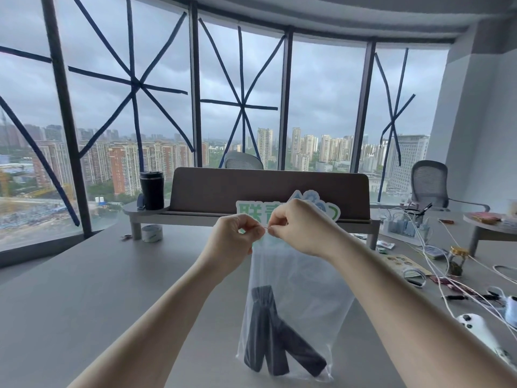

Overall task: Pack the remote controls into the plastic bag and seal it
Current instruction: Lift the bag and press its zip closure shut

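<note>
A clear plastic bag (302, 281) hangs upright in front of me above the grey table (84, 289). Three dark remote controls (272, 334) lie fanned out inside its bottom. My left hand (235, 239) and my right hand (299, 228) both pinch the bag's top edge, fingertips almost touching at its upper left corner. The strip between the fingers is too thin to tell whether it is pressed together.
A white game controller (475, 329) and tangled white cables (436, 261) lie at the right, beside a small jar (456, 260). A black tumbler (152, 190) stands on a desk shelf (251, 212) behind, with a tape roll (152, 233) below it. Office chairs stand by the windows.
</note>
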